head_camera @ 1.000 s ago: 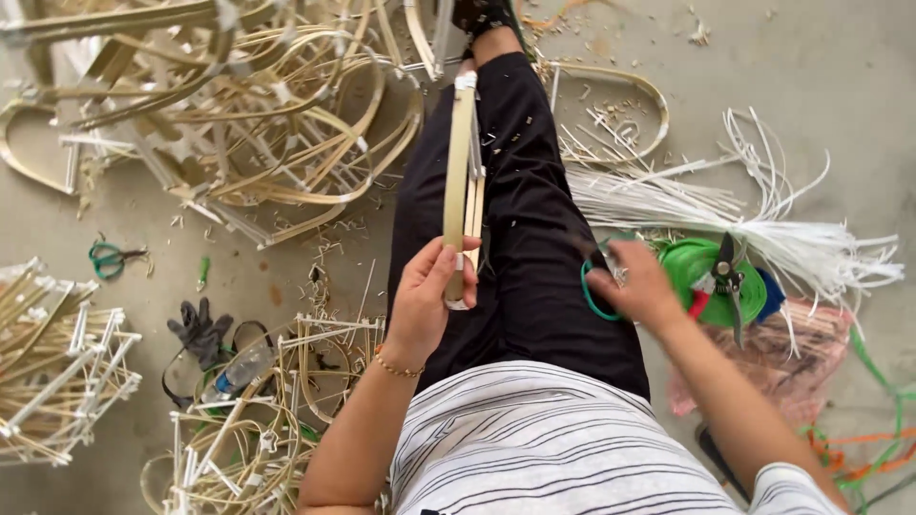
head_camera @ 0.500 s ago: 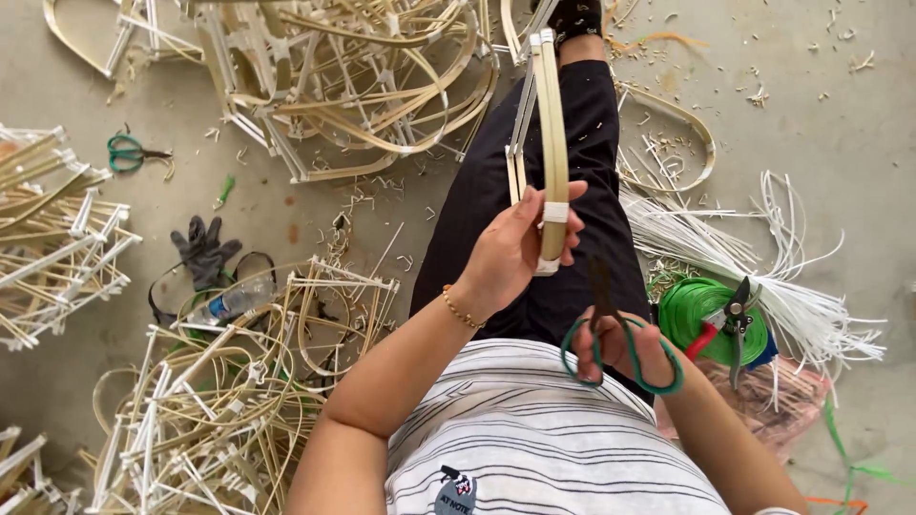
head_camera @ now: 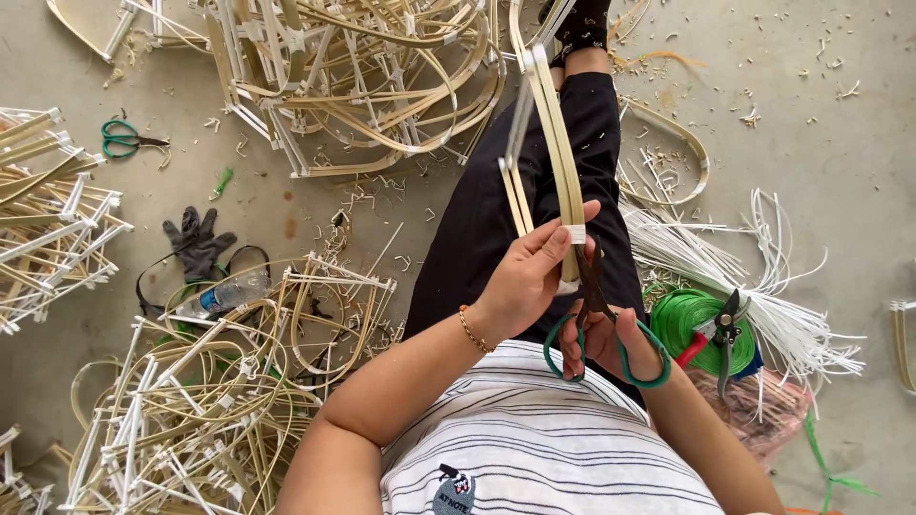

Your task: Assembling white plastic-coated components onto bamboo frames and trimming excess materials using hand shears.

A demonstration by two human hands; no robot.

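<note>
Left hand pinches the bamboo strip bundle near its taped lower end, long axis pointing away over the lap; right hand, fingers closed through green-handled scissors, sits just below it

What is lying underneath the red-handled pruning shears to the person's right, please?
The pruning shears rest on a green spool of strapping. Beneath and beside it lie white strips and something pink; the floor directly under the spool is covered.
</note>
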